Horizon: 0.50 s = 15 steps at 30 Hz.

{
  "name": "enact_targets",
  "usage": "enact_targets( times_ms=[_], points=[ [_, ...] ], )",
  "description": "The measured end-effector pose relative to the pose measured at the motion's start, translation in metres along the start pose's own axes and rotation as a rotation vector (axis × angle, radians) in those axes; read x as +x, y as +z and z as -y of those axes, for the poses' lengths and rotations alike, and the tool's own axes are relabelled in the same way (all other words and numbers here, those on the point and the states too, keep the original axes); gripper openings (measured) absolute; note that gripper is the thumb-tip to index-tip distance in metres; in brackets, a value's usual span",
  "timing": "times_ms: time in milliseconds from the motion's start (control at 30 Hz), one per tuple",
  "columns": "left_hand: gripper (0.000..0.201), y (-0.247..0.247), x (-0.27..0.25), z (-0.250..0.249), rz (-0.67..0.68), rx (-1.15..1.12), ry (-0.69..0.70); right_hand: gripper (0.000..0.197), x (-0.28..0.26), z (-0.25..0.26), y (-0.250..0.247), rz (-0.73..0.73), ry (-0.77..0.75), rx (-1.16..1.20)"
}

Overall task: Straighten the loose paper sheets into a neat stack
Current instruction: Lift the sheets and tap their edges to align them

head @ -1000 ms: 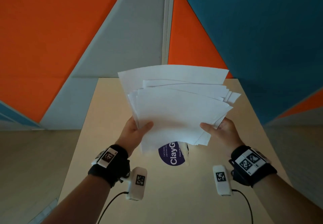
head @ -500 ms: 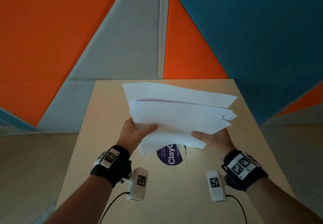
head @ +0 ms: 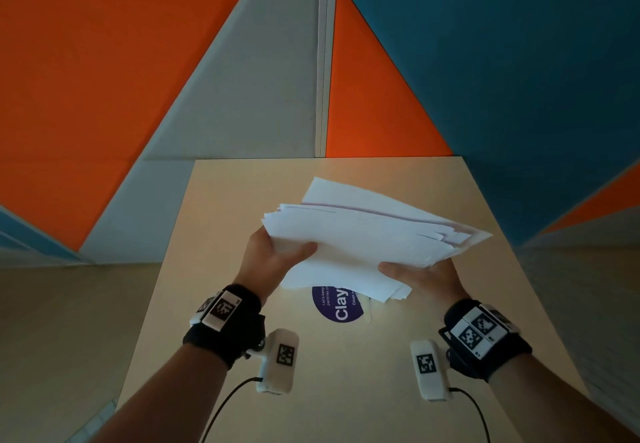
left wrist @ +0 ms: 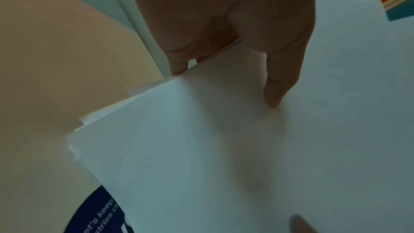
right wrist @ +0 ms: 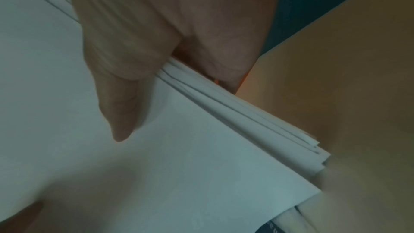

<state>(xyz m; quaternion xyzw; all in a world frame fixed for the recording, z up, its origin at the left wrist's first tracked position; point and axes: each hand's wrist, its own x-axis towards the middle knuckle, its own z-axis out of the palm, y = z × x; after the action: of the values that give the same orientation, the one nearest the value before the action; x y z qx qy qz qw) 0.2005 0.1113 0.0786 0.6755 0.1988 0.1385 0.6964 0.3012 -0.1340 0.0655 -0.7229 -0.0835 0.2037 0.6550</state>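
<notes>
A bundle of white paper sheets [head: 363,245] hangs above the beige table [head: 214,269], its edges uneven and fanned at the far right corner. My left hand [head: 277,255] grips the bundle's left edge, thumb lying on top and fingers underneath. My right hand [head: 419,274] grips the near right edge the same way. In the left wrist view the thumb [left wrist: 277,84] presses on the top sheet [left wrist: 224,148]. The right wrist view shows the thumb [right wrist: 121,109] on top of the sheets [right wrist: 179,157], whose layered edges are staggered.
A round purple sticker [head: 337,306] with white lettering lies on the table under the bundle, with a white slip beside it. Orange, grey and teal wall panels [head: 485,79] stand close behind the table's far edge. Floor lies on both sides.
The bundle has come down from near upright to lie flatter and lower over the table, and it has turned so its far end points right. Both hands kept their grip.
</notes>
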Motion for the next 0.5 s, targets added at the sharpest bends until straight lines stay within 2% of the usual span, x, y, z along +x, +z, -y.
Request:
enact_targets(
  times_ms=[167,367,500],
  points=[
    [0.027,0.0052,0.0009,0.0061,0.019,0.062,-0.054,0.033,0.0010,-0.0025,0.0061,-0.046,0.007,0.032],
    [0.046,0.0003,0.0004,-0.0003,0.004,0.018,-0.025,0.025,0.0036,0.0021,-0.0030,-0.007,-0.021,-0.023],
    [0.029,0.0056,0.0002,0.0048,-0.002,0.060,-0.065,0.025,0.0045,-0.0043,0.0015,-0.017,-0.004,-0.056]
  ],
)
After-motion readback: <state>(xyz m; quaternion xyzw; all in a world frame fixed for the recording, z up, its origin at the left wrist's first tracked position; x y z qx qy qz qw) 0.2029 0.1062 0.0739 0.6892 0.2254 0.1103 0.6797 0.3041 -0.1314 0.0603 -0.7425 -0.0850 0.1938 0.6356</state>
